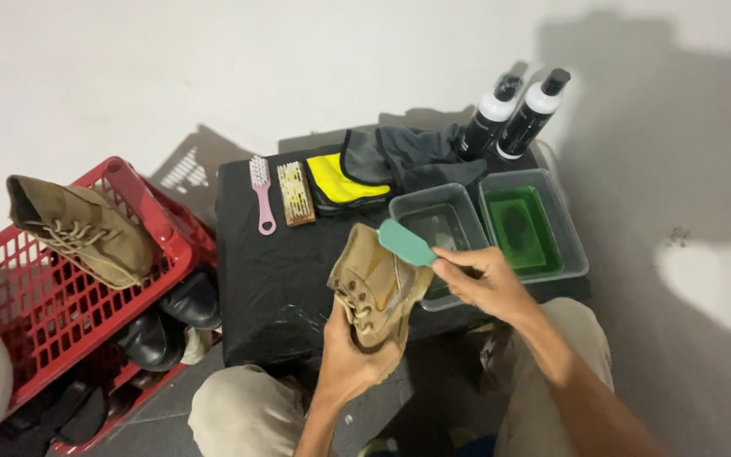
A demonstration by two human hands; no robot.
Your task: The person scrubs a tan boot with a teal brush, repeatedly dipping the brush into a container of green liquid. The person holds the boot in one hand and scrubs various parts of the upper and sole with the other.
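My left hand [350, 360] grips a tan suede lace-up boot [376, 286] from below, holding it over the front edge of a small black-covered table [255, 262]. My right hand [482, 279] holds a teal-green brush [406, 243] whose head rests against the boot's upper side. Both hands are in front of my knees, which are in beige trousers.
On the table lie a pink brush [261, 195], a wooden brush [295, 193], a yellow and grey cloth [365, 169], a clear tub [436, 222], a tub of green liquid [524, 228] and two black bottles [511, 114]. At left, a red basket [52, 313] holds a matching boot [82, 230]; black shoes [171, 322] sit beside it.
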